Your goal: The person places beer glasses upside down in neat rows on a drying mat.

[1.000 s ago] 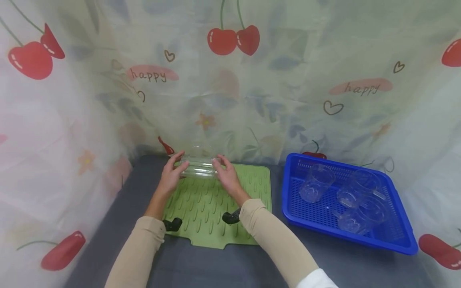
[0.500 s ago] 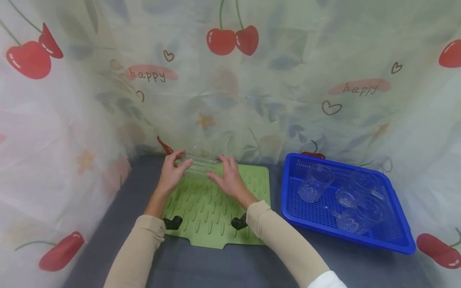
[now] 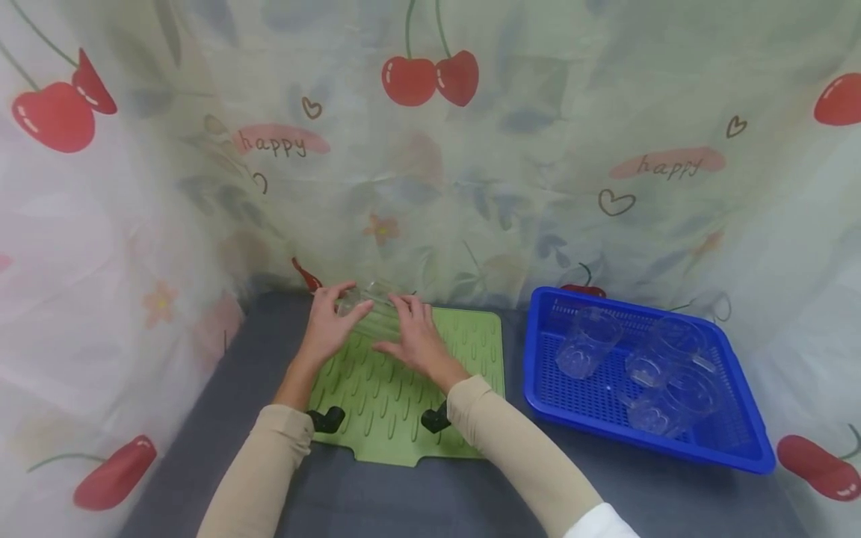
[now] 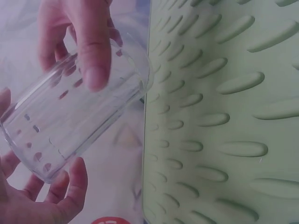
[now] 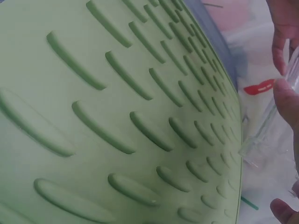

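Observation:
Above the back part of the green ribbed mat (image 3: 397,403), a clear drinking glass (image 3: 375,320) is held on its side between both hands, tilted. My left hand (image 3: 327,323) grips its left end, thumb in front and fingers behind. My right hand (image 3: 420,340) holds the right end with fingers curled over it, the thumb lower. In the left wrist view the glass (image 4: 65,116) spans from the left hand (image 4: 46,200) to the right hand (image 4: 84,42). The right wrist view catches only part of the glass (image 5: 268,126) at its right edge. Its far side is hidden.
To the right stands a blue plastic basket (image 3: 538,388) with three clear glasses, one (image 3: 589,344) apart from the other two. The mat lies on a dark grey table (image 3: 377,501). A cherry-print curtain (image 3: 430,187) hangs behind and at both sides.
The held glass has gone from nearly level to slanting down toward the right. The right hand loosened, shifted, and now lies further over the glass, closer to the left hand.

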`<state>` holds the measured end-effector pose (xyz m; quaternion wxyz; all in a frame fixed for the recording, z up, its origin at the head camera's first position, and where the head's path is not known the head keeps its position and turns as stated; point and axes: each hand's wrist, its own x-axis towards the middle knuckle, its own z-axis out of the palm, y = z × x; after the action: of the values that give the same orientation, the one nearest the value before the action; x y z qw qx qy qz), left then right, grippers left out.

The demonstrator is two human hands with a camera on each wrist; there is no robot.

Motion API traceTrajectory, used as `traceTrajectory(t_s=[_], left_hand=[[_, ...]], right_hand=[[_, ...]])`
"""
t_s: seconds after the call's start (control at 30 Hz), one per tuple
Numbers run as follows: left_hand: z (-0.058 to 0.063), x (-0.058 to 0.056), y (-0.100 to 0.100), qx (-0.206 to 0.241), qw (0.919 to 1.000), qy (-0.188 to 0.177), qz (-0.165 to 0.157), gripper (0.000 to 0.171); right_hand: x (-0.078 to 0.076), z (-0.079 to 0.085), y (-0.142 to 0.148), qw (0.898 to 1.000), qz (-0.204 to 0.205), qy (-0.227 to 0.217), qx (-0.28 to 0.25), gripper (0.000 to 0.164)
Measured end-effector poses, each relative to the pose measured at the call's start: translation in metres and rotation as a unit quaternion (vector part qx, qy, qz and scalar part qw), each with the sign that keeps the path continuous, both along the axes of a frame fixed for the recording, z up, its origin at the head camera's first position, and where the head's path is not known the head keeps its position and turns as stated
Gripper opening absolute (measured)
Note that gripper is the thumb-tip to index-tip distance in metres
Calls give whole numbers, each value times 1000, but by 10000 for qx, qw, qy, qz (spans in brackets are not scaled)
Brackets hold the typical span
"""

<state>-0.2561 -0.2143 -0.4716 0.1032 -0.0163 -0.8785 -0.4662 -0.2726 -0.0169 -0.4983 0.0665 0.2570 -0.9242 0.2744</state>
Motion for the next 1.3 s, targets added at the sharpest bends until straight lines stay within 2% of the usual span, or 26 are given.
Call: traceTrajectory(t_s=[0.17, 0.4, 0.53, 0.7, 0.83, 0.93, 1.07, 1.3], left_hand=[[2, 1, 4, -18, 10000, -69, -48, 74], [3, 0, 2, -76, 9997, -196, -122, 74], [6, 1, -4, -134, 9981, -447, -392, 79], [5, 1, -18, -215, 9939, -797, -730, 90], [-2, 2, -31, -471, 9911, -994, -754, 100], [-10, 4, -39, -960, 9866, -1162, -630, 105], [-27, 4, -49, -1635, 9760, -1367, -452, 109], [-56, 7, -61, -2039, 9666, -1533, -253, 113]], right_hand=[[0, -1, -2, 9999, -8, 91, 142, 102], [-3, -4, -5, 9994, -80, 148, 300, 94], [-5, -5, -5, 9991, -200, 94, 356, 93], [-6, -7, -2, 9988, -377, -284, 108, 91], [-7, -8, 1, 9980, -417, -459, -88, 90], [-7, -8, 2, 9974, -440, -533, -206, 89], [-6, -7, 2, 9957, -461, -690, -411, 89], [-7, -8, -1, 9933, -368, -885, -648, 89]])
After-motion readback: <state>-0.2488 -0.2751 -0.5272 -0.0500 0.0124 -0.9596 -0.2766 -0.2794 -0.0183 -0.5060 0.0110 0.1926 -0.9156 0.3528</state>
